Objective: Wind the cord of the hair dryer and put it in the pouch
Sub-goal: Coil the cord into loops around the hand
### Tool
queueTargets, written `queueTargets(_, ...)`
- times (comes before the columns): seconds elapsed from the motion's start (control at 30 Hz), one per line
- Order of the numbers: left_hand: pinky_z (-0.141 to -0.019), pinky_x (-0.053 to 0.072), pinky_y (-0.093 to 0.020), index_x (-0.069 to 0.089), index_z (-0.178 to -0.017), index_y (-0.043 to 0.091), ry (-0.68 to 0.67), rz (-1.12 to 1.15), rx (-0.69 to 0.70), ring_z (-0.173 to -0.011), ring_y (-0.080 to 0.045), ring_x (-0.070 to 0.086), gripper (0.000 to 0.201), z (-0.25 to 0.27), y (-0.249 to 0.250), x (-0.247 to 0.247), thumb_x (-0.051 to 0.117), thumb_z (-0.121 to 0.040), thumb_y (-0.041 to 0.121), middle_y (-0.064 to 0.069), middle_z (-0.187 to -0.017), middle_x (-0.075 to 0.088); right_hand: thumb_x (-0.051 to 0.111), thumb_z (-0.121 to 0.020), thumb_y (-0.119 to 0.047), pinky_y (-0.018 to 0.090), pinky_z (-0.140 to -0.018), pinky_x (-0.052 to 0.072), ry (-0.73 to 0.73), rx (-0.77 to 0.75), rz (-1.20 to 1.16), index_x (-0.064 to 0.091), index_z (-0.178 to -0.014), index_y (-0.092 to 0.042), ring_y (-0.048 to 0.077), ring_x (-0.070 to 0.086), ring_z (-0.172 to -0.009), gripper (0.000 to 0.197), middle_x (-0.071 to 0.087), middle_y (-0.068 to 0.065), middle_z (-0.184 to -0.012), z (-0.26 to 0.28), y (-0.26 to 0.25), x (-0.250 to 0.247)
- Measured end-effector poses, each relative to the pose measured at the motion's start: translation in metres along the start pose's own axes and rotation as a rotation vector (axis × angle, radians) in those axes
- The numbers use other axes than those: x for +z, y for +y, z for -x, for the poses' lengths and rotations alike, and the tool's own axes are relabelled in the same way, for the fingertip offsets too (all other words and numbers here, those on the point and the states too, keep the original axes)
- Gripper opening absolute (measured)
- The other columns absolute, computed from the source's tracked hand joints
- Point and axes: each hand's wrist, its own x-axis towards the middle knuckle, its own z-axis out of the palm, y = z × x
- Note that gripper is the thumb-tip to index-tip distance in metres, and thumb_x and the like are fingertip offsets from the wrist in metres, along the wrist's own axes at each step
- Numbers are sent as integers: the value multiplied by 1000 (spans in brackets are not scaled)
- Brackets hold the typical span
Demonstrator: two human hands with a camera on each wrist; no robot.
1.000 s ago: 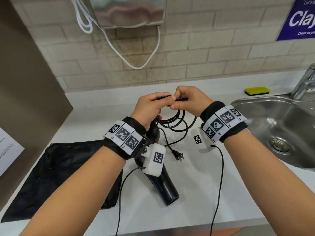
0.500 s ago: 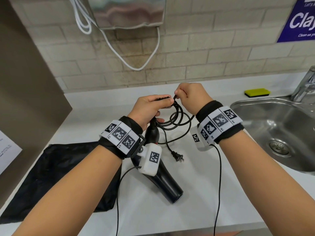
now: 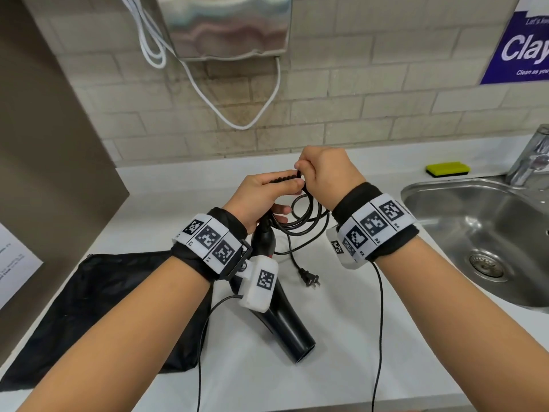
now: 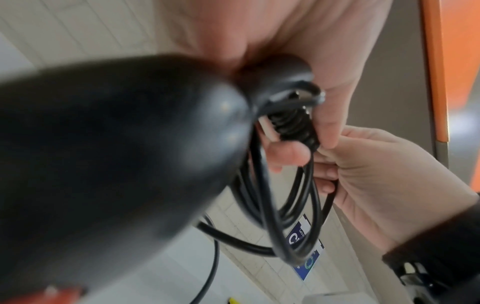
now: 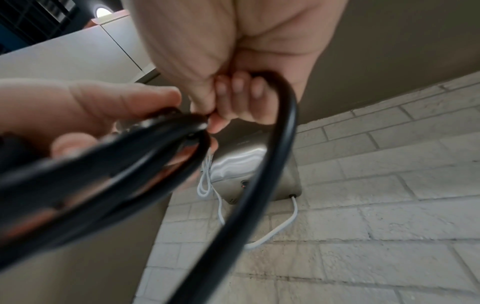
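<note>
The black hair dryer (image 3: 282, 325) hung above the white bench (image 3: 341, 337), nozzle pointing down toward the person and handle end up under the left hand (image 3: 261, 197). Its black cord (image 3: 309, 215) was gathered into several loops that drooped between the two wrists, with the ribbed strain relief lying across the left fingers. The left hand's fingers were curled round the top of the coil and the handle end, thumb pressed on the ribbed part. The right hand (image 3: 326, 173), touching the left, was fisted on one strand of the cord; in the right wrist view that strand (image 5: 272, 164) arced out of the closed fingers (image 5: 233, 96). A loose tail ran down from the loops to the two-pin plug (image 3: 309, 279), which lay on the bench just right of the dryer. The black pouch (image 3: 104, 307) lay flat on the bench at the left, partly under the left forearm and behind the dryer's nozzle.

Farther right sat a steel sink (image 3: 475, 221) with its tap (image 3: 531, 159), and a yellow-green sponge (image 3: 447, 168) by the tiled wall. A steel wall unit (image 3: 225, 25) with a white cable (image 3: 237, 120) hung above.
</note>
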Motion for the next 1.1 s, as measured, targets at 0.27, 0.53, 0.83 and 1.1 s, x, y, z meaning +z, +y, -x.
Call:
queueTargets(0.27,-67,45,-29,71,-86,30,116,-58,77,-62,-1,51,5,0,0,-1,69,-82,27,8,-78,69,48,-90,-9,23,-67,39,-63,14,-206,57,-101,-3,17,49,-79,15,50,-3,-75,6,12,3)
queueTargets(0.53,-55,52,-23,72,-90,26,48,-52,57,-70,-10,52,10,-7,0,2,72,-80,22,6,-83,68,43,-92,-2,16,-46,46,-13,193,-566,50,-74,-16,16,62,-54,25,52,-1,-76,10,24,9)
queueTargets(0.83,-59,53,-28,67,-98,22,-87,-67,61,-46,-10,52,12,-10,6,3,63,-88,18,-5,-97,71,47,-89,-3,8,-62,37,86,55,-334,61,-87,-7,7,49,-69,14,52,-7,-73,4,19,3)
queueTargets(1.1,-42,44,-23,69,-103,19,35,-79,115,-39,-8,31,19,-8,0,1,63,-87,12,6,-78,70,53,-86,-5,14,-71,35,45,-78,-268,63,-92,-5,12,47,-82,12,56,5,-88,4,16,7)
